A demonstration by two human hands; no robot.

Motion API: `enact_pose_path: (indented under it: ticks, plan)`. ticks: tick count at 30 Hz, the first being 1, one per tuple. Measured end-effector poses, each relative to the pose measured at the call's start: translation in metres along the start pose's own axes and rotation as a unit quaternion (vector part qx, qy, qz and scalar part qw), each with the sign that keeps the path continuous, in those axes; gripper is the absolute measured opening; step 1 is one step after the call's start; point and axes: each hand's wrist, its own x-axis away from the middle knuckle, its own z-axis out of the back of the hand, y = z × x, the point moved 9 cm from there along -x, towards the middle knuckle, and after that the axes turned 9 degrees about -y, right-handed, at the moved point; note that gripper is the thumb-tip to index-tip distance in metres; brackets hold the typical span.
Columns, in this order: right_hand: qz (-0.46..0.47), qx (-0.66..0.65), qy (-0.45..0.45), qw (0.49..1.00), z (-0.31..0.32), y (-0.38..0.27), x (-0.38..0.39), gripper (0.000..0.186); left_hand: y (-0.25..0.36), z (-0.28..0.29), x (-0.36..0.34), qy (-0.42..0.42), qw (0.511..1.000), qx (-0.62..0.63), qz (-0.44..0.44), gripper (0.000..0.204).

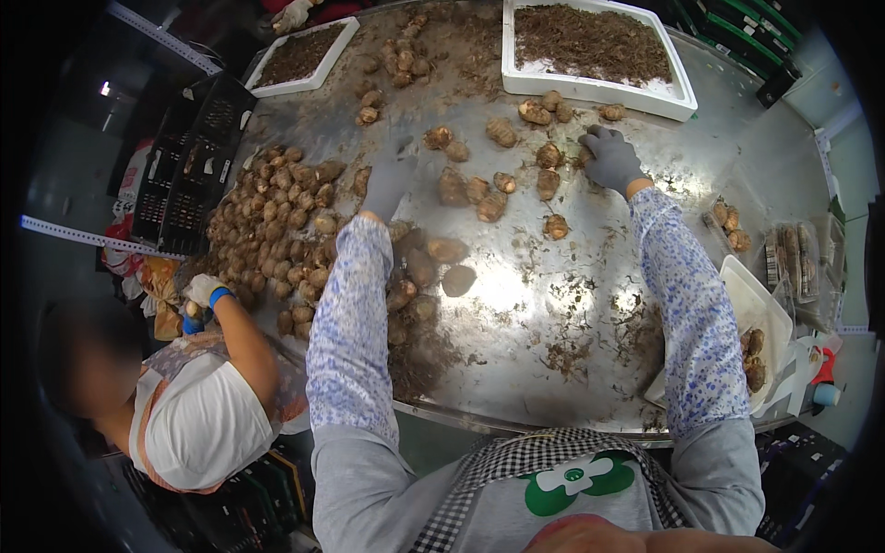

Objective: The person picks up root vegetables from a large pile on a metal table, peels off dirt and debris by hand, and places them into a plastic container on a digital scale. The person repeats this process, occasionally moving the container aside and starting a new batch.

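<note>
My right hand [611, 160], in a grey glove, is at the right of the scattered taro corms. Its fingers are curled round a small brown taro [584, 156], partly covered by the glove. My left hand [389, 187], gloved alike, is smeared by motion, and its fingers do not show clearly. It is over the metal table [516, 359], between a big heap of taros [277, 212] and the loose ones in the middle. Between my hands lie several rough brown taros [491, 205], some with pale cut ends. More taros [419, 269] lie beside my left forearm.
White foam trays of brown scrapings stand at the back right [679, 101] and back left [313, 81]. Black crates [198, 166] line the left side, where a co-worker's gloved hand [203, 290] reaches the heap. At right are bagged taros [728, 221] and a white container [751, 295].
</note>
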Motion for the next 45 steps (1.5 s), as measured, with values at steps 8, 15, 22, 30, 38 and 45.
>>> enact_pose_path:
  ticks: [8,15,22,30,38,45]
  plan:
    - [-0.021,0.023,-0.15,0.988,0.033,0.002,0.024,0.024,0.002,-0.067,-0.084,-0.155,0.923,-0.353,0.015,0.073]
    - [0.09,-0.118,0.043,0.988,0.056,-0.04,-0.013,0.029,0.083,-0.149,0.0,-0.193,0.981,0.008,0.009,0.059]
    - [0.124,0.02,0.046,0.991,0.02,-0.136,-0.066,0.035,0.138,-0.193,0.08,-0.214,0.896,-0.237,-0.31,0.037]
    - [-0.009,-0.328,-0.015,0.945,0.01,-0.106,-0.058,0.035,0.036,-0.066,0.029,-0.181,0.943,-0.271,0.067,0.037]
    - [0.091,-0.913,-0.09,0.387,-0.019,-0.095,0.039,0.027,0.074,-0.138,0.049,-0.255,0.945,-0.135,-0.157,0.043]
    - [-0.055,-0.866,0.038,0.495,-0.034,-0.062,0.158,0.039,0.138,-0.133,0.104,-0.182,0.971,0.097,-0.118,0.038]
